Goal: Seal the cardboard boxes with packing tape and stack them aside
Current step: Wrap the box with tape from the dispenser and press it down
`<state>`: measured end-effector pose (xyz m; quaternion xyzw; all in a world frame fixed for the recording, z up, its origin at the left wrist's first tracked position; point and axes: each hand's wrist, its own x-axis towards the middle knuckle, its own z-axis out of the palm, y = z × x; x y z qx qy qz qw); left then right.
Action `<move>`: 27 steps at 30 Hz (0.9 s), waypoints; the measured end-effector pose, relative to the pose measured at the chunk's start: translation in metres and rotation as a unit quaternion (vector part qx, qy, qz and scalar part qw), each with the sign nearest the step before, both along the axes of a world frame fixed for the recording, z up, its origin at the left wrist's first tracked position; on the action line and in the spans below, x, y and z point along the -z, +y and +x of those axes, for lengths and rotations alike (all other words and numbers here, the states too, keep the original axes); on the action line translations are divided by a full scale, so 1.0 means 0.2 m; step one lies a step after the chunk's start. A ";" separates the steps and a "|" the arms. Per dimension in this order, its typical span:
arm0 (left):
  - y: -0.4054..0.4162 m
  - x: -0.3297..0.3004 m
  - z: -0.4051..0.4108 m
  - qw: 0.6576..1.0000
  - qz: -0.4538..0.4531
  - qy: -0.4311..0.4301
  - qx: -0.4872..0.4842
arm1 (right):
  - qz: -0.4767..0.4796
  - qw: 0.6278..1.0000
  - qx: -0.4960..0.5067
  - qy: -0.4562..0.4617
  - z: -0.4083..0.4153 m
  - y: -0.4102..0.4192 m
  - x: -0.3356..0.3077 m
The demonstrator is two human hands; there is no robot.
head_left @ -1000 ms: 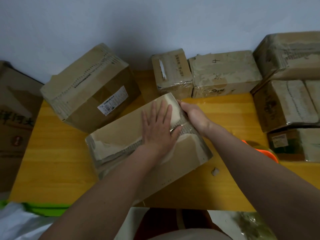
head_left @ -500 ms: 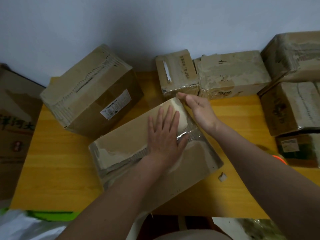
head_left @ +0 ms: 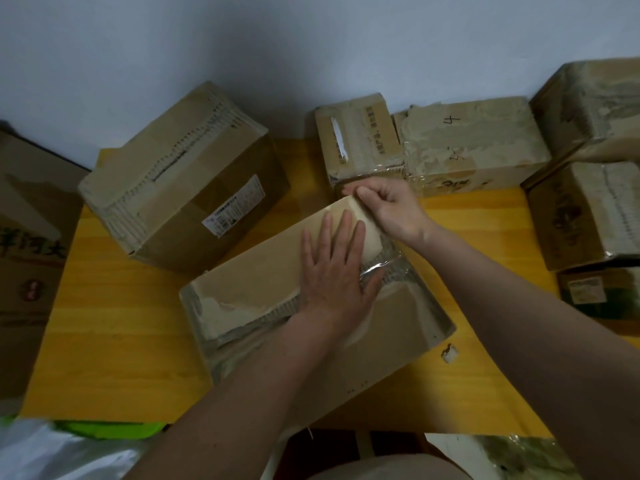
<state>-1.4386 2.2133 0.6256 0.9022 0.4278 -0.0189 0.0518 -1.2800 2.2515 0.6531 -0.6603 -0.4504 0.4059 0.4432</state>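
1. The left hand (head_left: 334, 271) lies flat, palm down and fingers straight and slightly spread, pressing on the top of the cardboard box (head_left: 270, 289) in front of the person.
2. The right hand (head_left: 391, 209) is at the far corner of that box, its fingers curled and pinching something at the box's edge; it looks like the end of the clear packing tape (head_left: 381, 268), though the dim light makes that hard to confirm.
3. A glossy strip of that tape runs across the box's top from beside the left thumb toward the right edge and down the near right side.
4. The box sits at an angle on the yellow wooden table (head_left: 114, 341), near the middle, with its near corner reaching the table's front edge.
5. A larger box with a white label (head_left: 180, 188) stands tilted just behind it on the left, close to or touching it.
6. Two smaller boxes stand side by side against the wall: a narrow one (head_left: 360, 143) and a wider one marked "4" (head_left: 474, 140).
7. On the right, more boxes are stacked (head_left: 588, 209), one upon another.
8. A small white scrap (head_left: 449, 353) lies on the table just right of the box being taped.
9. A big carton with printed characters (head_left: 31, 244) stands past the table's left edge.
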 end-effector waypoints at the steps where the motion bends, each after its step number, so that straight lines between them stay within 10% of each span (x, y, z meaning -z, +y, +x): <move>1: 0.00 0.00 0.00 1.000 0.001 0.003 0.000 | -0.018 0.999 -0.030 -0.004 0.00 0.02 0.01; 9: 0.00 -0.01 0.00 1.000 -0.012 -0.001 -0.001 | -0.195 0.972 -0.086 0.100 0.03 0.13 0.00; 15: -0.01 0.00 0.01 1.000 -0.009 0.018 -0.004 | -0.141 0.986 -0.087 -0.028 -0.04 -0.04 0.02; 27: 0.00 -0.03 0.02 0.998 -0.029 0.054 -0.006 | -0.091 0.994 -0.054 0.004 -0.03 -0.76 0.13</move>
